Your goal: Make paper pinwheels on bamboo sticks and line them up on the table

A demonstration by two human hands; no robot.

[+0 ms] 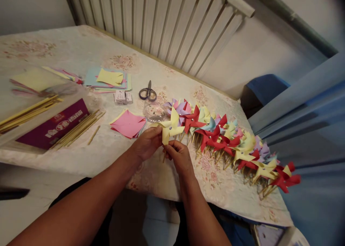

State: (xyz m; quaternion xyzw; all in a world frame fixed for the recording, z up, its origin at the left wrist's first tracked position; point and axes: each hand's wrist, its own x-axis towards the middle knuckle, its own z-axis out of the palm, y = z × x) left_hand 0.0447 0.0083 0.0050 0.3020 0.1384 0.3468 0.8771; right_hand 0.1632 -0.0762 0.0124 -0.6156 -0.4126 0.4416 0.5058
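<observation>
A long row of finished pinwheels (229,142) is lying on the worktop (81,48) while the left hand (147,143) and right hand (179,156) are both pinching a yellow pinwheel (170,129), with pink squares (128,124) and sticks (78,129) waiting, so plenty seems left

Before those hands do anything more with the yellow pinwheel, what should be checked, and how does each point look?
1. Left hand has a grip on the yellow pinwheel: ok, fingers pinch its paper edge.
2. Right hand has the stick: ok, fingers close around it below the paper.
3. Pin fixed through the pinwheel's centre: cannot tell, too small to see.
4. Room to lay it down: ok, bare table lies left of the row of finished pinwheels.
5. Scissors out of the way: ok, they lie apart, further back.
6. Spare sticks nearby: ok, on the left.
</observation>
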